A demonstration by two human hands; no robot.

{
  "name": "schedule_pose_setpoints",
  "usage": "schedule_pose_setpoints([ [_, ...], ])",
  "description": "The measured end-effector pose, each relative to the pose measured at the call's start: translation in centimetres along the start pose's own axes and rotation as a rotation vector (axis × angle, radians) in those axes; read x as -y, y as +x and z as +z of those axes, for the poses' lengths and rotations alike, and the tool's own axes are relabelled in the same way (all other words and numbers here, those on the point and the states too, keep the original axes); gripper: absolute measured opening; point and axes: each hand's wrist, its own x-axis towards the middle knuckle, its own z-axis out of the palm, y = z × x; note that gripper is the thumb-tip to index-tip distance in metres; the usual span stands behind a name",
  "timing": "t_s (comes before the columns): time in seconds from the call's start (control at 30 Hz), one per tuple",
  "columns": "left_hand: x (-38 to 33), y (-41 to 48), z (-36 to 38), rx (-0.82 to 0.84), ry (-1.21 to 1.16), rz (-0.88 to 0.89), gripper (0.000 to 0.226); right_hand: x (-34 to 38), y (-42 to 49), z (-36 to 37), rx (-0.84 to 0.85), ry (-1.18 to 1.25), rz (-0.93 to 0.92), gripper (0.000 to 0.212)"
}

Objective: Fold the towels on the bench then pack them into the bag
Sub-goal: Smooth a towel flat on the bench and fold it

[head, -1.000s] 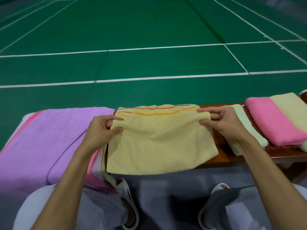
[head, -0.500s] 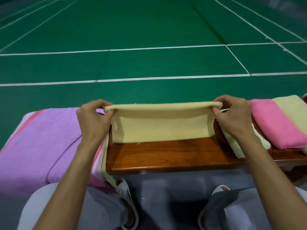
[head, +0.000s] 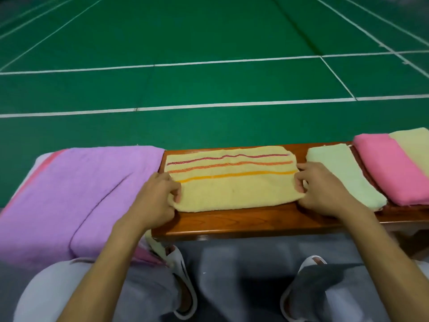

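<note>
Two hands grip a folded yellow towel (head: 232,187) that lies flat on the wooden tabletop (head: 255,223), in the stretch between the other towels. Three stripes, dark red, orange and amber, run across its far half, and its near edge looks thick and rounded. The left hand (head: 155,201) is at the towel's near left corner, with its fingers curled in over the edge of the cloth. The right hand (head: 325,191) is at the towel's right end, its fingers bent and pinching the layers there. Both forearms reach in from the bottom of the view.

Just left of the yellow towel, a large purple towel (head: 76,194) is spread over the tabletop and hangs down its near side. Just right of the right hand lies a folded green towel (head: 341,175), pale in colour. Next to it is a folded pink towel (head: 390,168), then a cream towel (head: 415,145) at the edge of the view. All three lie side by side at a slant.

Beyond the tabletop stretches a green court floor (head: 209,43) marked with white lines. Below the tabletop, the person's feet show in white slippers (head: 183,275) on grey ground.
</note>
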Motion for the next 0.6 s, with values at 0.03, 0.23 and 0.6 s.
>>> schedule_pose_setpoints([
  [0.03, 0.1, -0.1, -0.3, 0.070, 0.015, -0.010, 0.029, 0.3, -0.5, -0.4, 0.041, -0.048, 0.024, 0.026],
  [0.23, -0.6, 0.4, -1.7, -0.196, -0.152, -0.079, 0.025, 2.3, -1.4, -2.5, 0.046, -0.093, 0.112, 0.040],
  [0.6, -7.8, 4.6, 7.7, -0.077, 0.132, 0.097, 0.066, 9.1, 3.4, 7.3, -0.132, -0.158, -0.144, 0.063],
])
